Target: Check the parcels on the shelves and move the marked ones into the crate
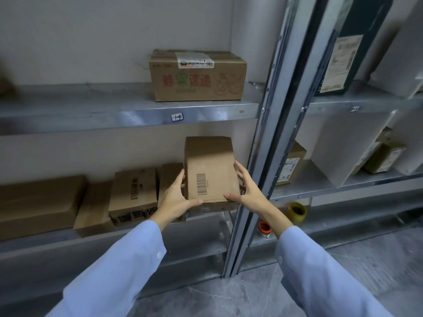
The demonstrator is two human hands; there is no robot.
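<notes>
The steel upper shelf [128,110] of the left bay carries one brown carton with red and green print [198,76], close to the upright. On the lower shelf [68,239] a row of brown boxes stands side by side: a large box [39,202] at the left, a small one [93,209] just beside it, then a box with black print [134,193]. In the right bay a dark green parcel [357,42] leans on the top shelf [332,104], and a labelled carton [291,163] sits on the one beneath.

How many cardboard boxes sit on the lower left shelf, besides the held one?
4: large box far left, plain box beside it, printed box next, narrow box behind the left hand. Others may be hidden.
</notes>
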